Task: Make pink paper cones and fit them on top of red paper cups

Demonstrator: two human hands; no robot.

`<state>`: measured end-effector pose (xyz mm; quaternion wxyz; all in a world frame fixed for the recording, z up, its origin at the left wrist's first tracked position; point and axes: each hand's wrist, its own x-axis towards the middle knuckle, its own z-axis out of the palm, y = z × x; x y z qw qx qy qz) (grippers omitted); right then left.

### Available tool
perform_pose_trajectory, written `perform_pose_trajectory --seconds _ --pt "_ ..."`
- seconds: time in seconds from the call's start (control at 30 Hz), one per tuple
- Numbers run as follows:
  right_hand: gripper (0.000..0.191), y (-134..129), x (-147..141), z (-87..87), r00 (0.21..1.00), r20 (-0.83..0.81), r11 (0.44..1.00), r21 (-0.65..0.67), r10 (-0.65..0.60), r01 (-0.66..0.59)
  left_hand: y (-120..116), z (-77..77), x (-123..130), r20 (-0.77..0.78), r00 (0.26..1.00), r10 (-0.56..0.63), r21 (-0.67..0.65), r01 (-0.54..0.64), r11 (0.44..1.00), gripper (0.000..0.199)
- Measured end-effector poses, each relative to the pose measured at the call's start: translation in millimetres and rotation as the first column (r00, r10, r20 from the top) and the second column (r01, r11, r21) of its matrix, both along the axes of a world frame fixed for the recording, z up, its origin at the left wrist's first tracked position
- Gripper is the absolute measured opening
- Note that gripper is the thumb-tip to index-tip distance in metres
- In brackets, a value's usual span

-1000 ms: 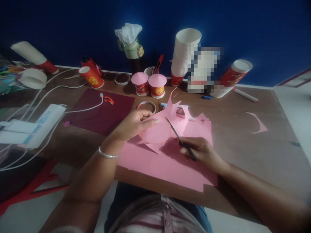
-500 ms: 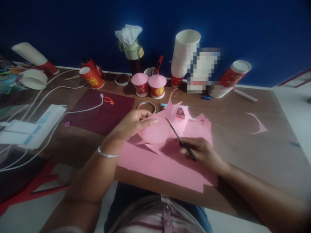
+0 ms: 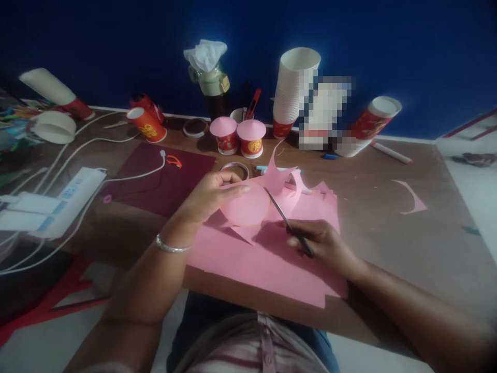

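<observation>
My left hand (image 3: 217,194) grips a piece of pink paper (image 3: 248,207), thumb on top, fingers behind it. An orange outline runs around its rounded part, and a cut strip curls up at its far right. In my right hand (image 3: 318,241) is a pair of scissors (image 3: 281,211) with dark handles, its blades at the right edge of the round part. Under both hands lie larger pink sheets (image 3: 252,274). A roll of tape (image 3: 235,170) sits just beyond my left fingers.
Two red paper cups with pink cone tops (image 3: 251,135) stand behind the paper. Farther back are a tall stack of paper cups (image 3: 291,93) and a jar with tissue (image 3: 209,72). A white power strip (image 3: 70,202) with cables lies left. A pink offcut (image 3: 413,199) lies right.
My left hand has shifted the pink paper slightly left and away from me. The scissors stay nearly in the same place, at the paper's right edge.
</observation>
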<state>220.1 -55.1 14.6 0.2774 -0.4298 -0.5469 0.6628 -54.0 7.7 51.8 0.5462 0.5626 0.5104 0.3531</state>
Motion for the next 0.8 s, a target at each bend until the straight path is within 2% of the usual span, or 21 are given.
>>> perform_pose_trajectory --seconds 0.17,0.27,0.43,0.6,0.8 --pt "0.053 -1 0 0.2 1.0 0.008 1.0 -0.004 -0.009 0.009 0 -0.7 0 0.034 0.999 0.009 -0.04 -0.008 0.999 0.038" --pt "0.053 -1 0 1.0 1.0 0.014 1.0 -0.01 -0.021 0.021 1 -2.2 1 0.127 0.991 0.047 -0.073 -0.038 0.997 0.037" --pt "0.053 0 -1 2.9 0.999 0.004 0.999 0.008 -0.034 0.034 2 -2.8 9 0.344 0.931 0.124 -0.145 -0.078 0.986 0.037" --pt "0.057 0 -2 4.9 0.999 0.012 0.999 0.002 -0.048 0.048 1 -7.8 15 0.42 0.877 0.233 -0.196 -0.163 0.967 0.035" --pt "0.059 1 1 4.1 0.995 0.047 0.995 0.04 -0.092 0.09 -6 -21.0 24 0.474 0.866 0.158 -0.193 -0.073 0.978 0.044"
